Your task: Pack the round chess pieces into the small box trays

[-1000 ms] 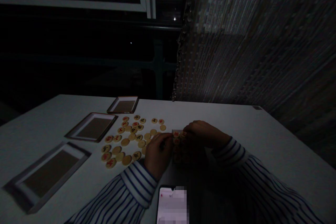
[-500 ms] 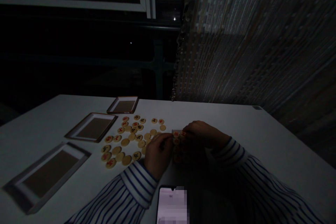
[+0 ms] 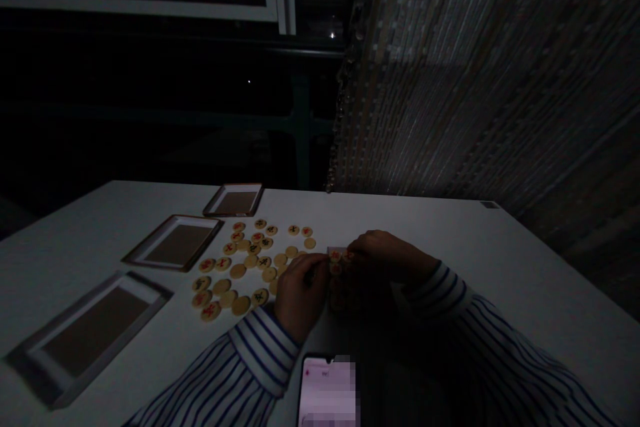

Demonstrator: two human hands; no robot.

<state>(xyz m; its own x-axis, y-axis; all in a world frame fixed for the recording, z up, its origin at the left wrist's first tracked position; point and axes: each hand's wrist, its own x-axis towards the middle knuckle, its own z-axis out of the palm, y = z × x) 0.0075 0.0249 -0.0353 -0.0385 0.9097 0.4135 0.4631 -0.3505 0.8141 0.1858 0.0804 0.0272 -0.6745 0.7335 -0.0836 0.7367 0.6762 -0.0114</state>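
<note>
Dim room, white table (image 3: 540,273): person in striped sleeves bends both hands over small box (image 3: 338,249) of round game pieces (image 3: 336,269), set in rows, right of centre. Left hand (image 3: 303,290) at box's left edge, fingers curled; whether they pinch anything, cannot tell. Right hand (image 3: 393,257) over box's far right part, fingers bunched together, tips at piece there; grip hidden in shadow. Loose pieces (image 3: 251,261), some red-marked, some black, scattered left. Three shallow trays (image 3: 180,245) beyond them; lit phone (image 3: 327,393) nearest person.
</note>
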